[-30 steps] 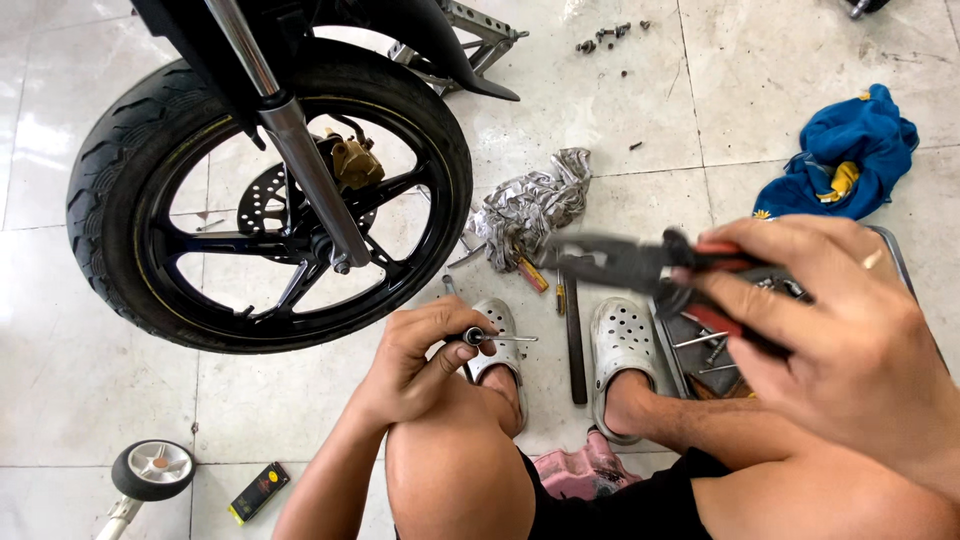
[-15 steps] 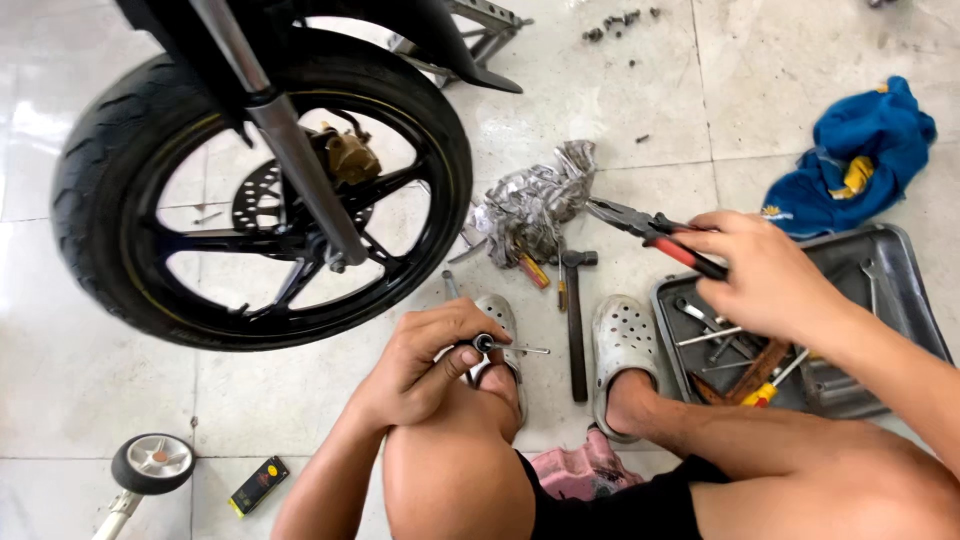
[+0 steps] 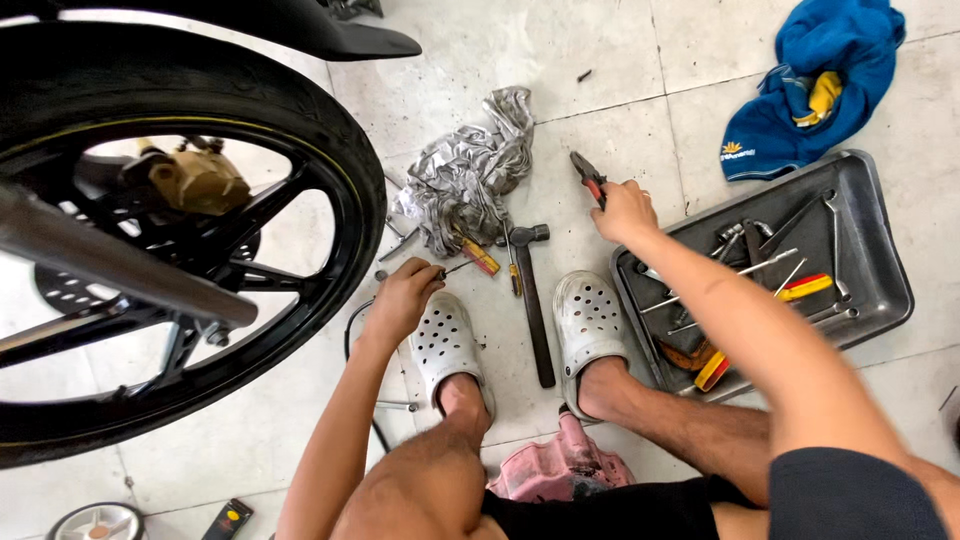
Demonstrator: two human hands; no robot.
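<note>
I was looking at a motorcycle repair spot: a tiled floor [image 3: 620,60] carried a motorbike wheel [image 3: 180,250], a hammer [image 3: 532,300], a greasy rag [image 3: 465,170] and a metal tray [image 3: 880,250] of tools.

Bright, even daylight, soft shadows, wide-angle bending at the edges, near wheel [image 3: 170,250] slightly blurred.

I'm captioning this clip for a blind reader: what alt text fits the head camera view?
A seated person's right hand grips red-handled pliers above the tiled floor, while the left hand pinches a small metal part beside a motorcycle wheel. A hammer lies between their white clogs, a grey tool tray to the right.
</note>
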